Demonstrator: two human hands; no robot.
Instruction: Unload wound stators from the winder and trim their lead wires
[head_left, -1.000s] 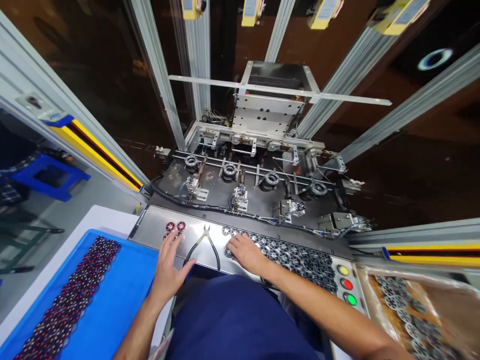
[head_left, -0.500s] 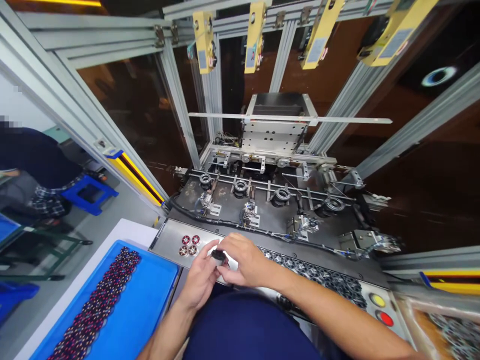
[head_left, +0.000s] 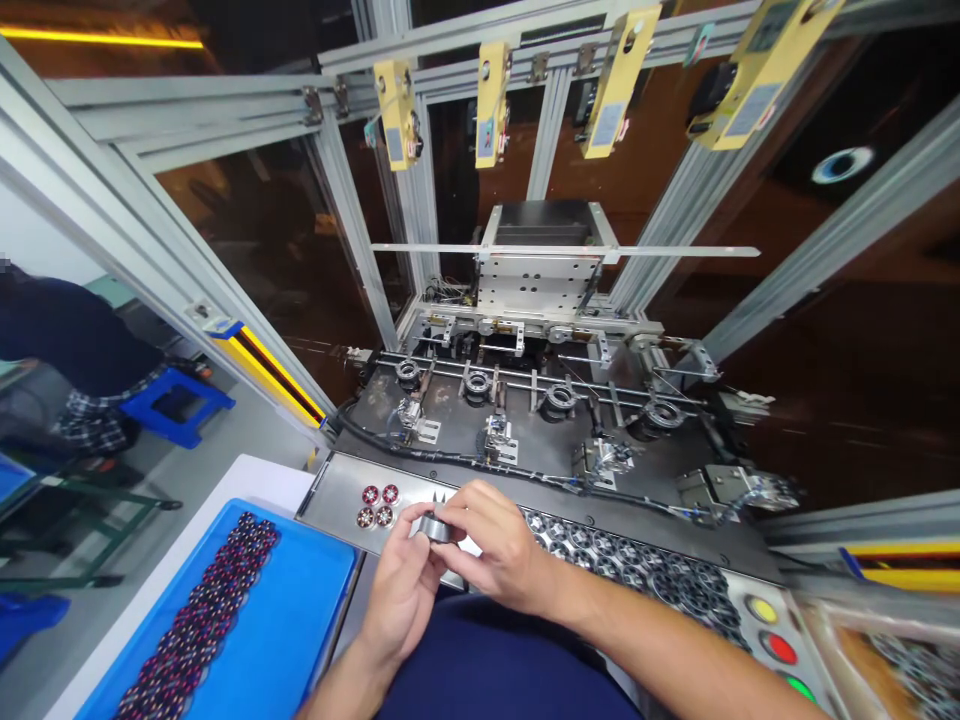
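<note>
A small metal ring-shaped part (head_left: 435, 528) with dark pointed bits on top is held between both hands above the metal ledge (head_left: 337, 490). My left hand (head_left: 405, 580) grips its left side, fingers closed round it. From the right, my right hand (head_left: 495, 545) pinches the same part with thumb and fingers. Several red and silver round pieces (head_left: 381, 506) lie on the ledge just left of the hands. To the right, rows of grey metal parts (head_left: 637, 565) line the ledge, partly behind my right forearm.
A blue tray (head_left: 262, 620) at the left holds many dark round pieces. Beyond the ledge stand machine fixtures with black rings (head_left: 559, 402). Buttons (head_left: 780, 648) sit at the right, beside a box of metal parts (head_left: 915, 660). A seated person (head_left: 75, 340) is at far left.
The held part has been turned, so its metal side and pointed bits now show instead of a dark round face. The camera view has shifted slightly, and a green button shows.
</note>
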